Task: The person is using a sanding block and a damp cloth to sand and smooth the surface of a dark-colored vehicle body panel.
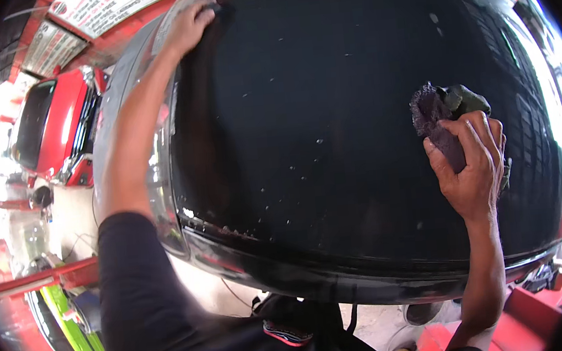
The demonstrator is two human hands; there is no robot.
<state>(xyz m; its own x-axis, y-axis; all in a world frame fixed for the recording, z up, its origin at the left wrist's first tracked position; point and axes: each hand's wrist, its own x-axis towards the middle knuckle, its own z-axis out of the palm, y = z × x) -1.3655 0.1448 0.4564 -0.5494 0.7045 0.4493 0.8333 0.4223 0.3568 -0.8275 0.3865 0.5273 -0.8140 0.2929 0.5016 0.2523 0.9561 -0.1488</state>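
A broad, glossy black car panel [314,92] fills the middle of the view, with scattered water drops and a few pale specks on it. On its right side, my right hand [470,162] grips a bunched cloth [430,112], purplish with a fuzzy edge. Dark green folds show behind the fingers, and I cannot tell whether they belong to the same cloth. My left hand [189,28] reaches to the panel's far left edge. Its fingers are curled, with a small dark thing at their tips that is too unclear to name.
At the left, a red car [59,128] stands on the pale floor, and a bright green vehicle [74,334] shows lower down. Printed signboards [106,13] hang at the far left. Red boxy shapes [521,321] lie at the lower right, near a dark shoe [421,313].
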